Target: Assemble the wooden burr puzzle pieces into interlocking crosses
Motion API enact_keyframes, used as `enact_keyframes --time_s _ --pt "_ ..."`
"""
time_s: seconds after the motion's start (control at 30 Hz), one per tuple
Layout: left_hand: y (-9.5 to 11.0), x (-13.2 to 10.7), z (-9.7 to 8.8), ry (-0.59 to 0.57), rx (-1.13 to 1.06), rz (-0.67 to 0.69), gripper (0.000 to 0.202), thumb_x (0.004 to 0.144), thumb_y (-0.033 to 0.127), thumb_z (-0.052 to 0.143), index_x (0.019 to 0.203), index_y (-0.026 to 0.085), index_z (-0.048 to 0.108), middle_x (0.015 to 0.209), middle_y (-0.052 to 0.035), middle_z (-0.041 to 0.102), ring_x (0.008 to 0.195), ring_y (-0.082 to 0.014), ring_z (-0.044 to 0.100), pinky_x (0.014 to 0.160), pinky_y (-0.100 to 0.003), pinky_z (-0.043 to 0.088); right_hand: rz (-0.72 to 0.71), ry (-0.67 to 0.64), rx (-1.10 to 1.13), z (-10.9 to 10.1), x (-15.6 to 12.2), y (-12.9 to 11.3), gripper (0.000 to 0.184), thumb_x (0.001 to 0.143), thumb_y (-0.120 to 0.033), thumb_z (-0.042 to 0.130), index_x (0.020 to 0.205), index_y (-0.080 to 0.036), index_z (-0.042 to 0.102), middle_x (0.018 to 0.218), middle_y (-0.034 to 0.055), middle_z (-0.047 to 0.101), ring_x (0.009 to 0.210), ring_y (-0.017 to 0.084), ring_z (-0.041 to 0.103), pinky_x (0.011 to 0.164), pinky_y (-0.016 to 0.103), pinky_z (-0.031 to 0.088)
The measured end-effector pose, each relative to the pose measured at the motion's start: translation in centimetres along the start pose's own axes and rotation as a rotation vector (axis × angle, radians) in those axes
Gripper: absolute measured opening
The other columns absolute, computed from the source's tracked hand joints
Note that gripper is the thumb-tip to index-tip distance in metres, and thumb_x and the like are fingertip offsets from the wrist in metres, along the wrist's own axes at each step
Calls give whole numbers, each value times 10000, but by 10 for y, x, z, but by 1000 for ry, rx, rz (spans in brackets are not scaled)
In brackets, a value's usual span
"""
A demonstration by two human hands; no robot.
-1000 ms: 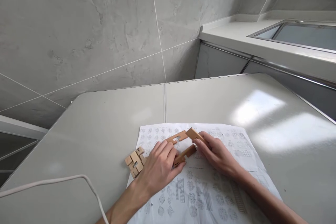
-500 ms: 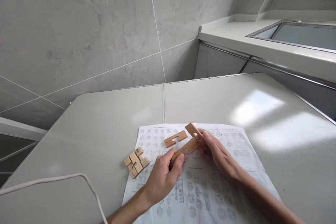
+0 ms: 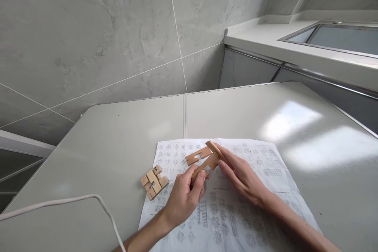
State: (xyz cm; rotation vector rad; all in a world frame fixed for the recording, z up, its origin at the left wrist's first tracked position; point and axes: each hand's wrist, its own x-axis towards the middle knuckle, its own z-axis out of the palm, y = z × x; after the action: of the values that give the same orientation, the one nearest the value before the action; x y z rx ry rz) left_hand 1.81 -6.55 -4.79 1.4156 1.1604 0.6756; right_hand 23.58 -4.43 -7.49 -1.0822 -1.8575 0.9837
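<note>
- Tiled wall point(image 3: 88, 39): rising past sheet's far edge, beyond the tabletop.
- Tabletop point(image 3: 130, 126): running out under & around sheet.
- Printed sheet point(image 3: 230, 212): lying creased on tabletop, showing tiny diagrams; its near end is running out of view.
- White cable point(image 3: 59, 202): looping well left of sheet.
- R hand point(image 3: 243, 173): hovering over sheet's mid, grip narrow, holding tilted pc point(image 3: 214, 149) btwn thumb & fingers.
- L hand point(image 3: 184, 195): hanging over sheet's L half, grip pinching notched pc point(image 3: 204, 166); its far end is meeting tilted pc, can't tell if interlocking.
- Wooden block cluster point(image 3: 156, 188): sitting across sheet's L edge, marked "3".
- Slotted pc point(image 3: 192, 158): lying flat on sheet nr far edge, just beyond held pcs.
</note>
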Motion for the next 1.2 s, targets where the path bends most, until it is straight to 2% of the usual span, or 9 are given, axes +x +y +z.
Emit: enact_keyframes --time_s 0.33,0.6,1.03,1.2 --pt "-2 0 0 -3 8 38 413 1110 550 437 864 222 479 584 79 390 522 -104 328 509 -259 289 -13 26 -159 3 -2 3 547 1155 -326 352 1700 -338 318 1614 90 565 1362 294 657 969 380 633" --pt "-3 1 -1 -3 15 43 422 1114 540 433 840 220 458 609 77 391 548 -105 339 533 -257 307 -45 33 -232 10 -3 4 578 1143 -287 375 1712 -319 284 1505 116 657 1203 293 754 905 400 668" --pt "-6 0 -2 -10 21 42 408 1126 530 418 882 210 482 619 74 407 559 -103 348 542 -262 308 -82 64 -209 15 -5 3 613 1146 -234 359 1721 -399 223 1647 42 536 1341 252 691 939 342 658" --pt "-6 0 -2 2 31 58 416 1127 528 415 870 209 487 610 72 406 555 -104 355 546 -263 314 -68 71 -228 18 -6 2 635 1139 -217 354 1733 -382 200 1638 62 545 1241 251 751 852 316 667"
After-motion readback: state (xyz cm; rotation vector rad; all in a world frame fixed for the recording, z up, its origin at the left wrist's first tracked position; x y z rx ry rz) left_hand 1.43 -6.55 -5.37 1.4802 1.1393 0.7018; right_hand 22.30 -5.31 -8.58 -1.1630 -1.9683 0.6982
